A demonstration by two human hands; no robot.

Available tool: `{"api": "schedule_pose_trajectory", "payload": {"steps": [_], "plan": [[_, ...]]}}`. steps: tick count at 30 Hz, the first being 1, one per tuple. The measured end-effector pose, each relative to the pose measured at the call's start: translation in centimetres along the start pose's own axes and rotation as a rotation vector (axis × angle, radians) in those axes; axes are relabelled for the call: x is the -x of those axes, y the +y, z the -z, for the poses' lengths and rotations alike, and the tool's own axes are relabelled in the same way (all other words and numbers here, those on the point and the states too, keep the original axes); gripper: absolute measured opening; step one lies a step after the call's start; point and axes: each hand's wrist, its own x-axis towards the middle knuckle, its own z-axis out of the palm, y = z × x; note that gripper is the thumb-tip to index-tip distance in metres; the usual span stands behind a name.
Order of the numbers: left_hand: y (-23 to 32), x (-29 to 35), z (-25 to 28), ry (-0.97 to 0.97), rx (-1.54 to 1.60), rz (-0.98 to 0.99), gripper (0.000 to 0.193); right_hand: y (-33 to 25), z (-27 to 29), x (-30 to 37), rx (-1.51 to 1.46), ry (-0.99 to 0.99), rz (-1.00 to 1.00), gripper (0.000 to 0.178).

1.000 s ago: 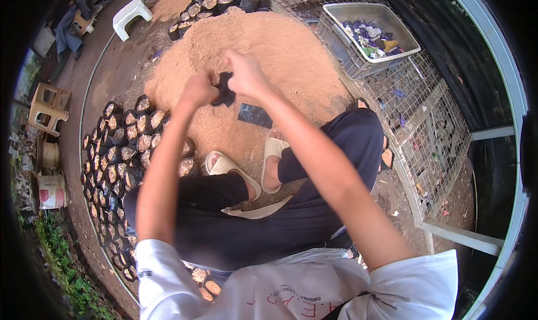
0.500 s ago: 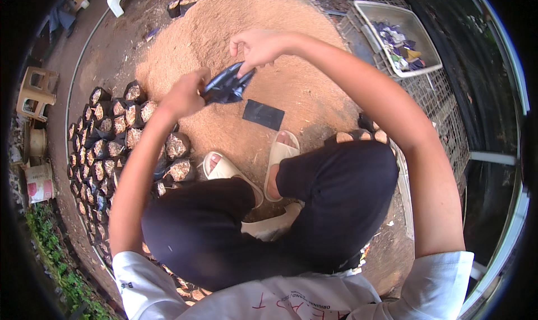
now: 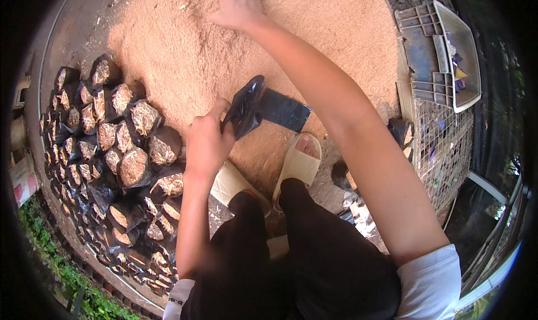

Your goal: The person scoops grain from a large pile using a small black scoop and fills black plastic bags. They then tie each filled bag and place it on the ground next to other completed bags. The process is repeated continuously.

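In my left hand [image 3: 206,141] is a black plastic bag [image 3: 245,104], pinched at its near left edge between thumb and fingers. The bag is thin and partly opened out, and it hangs in front of the large heap of sawdust [image 3: 168,62]. My right hand [image 3: 238,7] reaches over the far part of the heap, fingers spread and nothing in them. Its fingertips are partly cut off by the top edge, so whether they touch the sawdust I cannot tell. Just right of the held bag, a flat black bag or small stack of them [image 3: 284,110] lies on the sawdust.
Many filled black bags [image 3: 133,166] stand packed at my left, sawdust showing at their tops. A pale plastic bin [image 3: 471,57] with scraps inside sits at the far right on wire mesh racks [image 3: 445,146]. My sandalled feet [image 3: 301,157] are between the heap and me.
My right hand has let go of the bag and moved away over the heap. My left hand has come nearer, still holding the bag. The view has tilted and shifted.
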Motion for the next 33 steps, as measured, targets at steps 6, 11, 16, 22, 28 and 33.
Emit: {"api": "schedule_pose_trajectory", "payload": {"steps": [6, 11, 16, 22, 28, 33], "plan": [[-0.8, 0.0, -1.0, 0.042, 0.094, 0.051, 0.012, 2.0, -0.2, 1.1, -0.908, -0.179, -0.550, 0.042], [-0.5, -0.4, -1.4, 0.101, 0.130, 0.029, 0.010, 5.4, 3.7, 2.9, -1.308, -0.154, -1.159, 0.029], [-0.8, -2.3, -2.8, 0.174, 0.093, -0.096, 0.007, 9.2, 8.4, 6.7, -1.969, -0.130, -1.321, 0.027], [0.9, -4.9, -3.7, 0.148, 0.163, -0.056, 0.010, 5.9, 14.4, 9.6, -2.215, 0.026, -1.585, 0.026], [1.4, -5.6, -5.0, 0.165, 0.092, -0.081, 0.014, -1.4, 16.9, 8.1, -2.027, 0.034, -1.589, 0.055], [1.3, -6.2, -6.5, 0.202, 0.185, -0.079, 0.018, -4.2, 16.2, 8.5, -1.904, 0.177, -1.675, 0.062]]}}
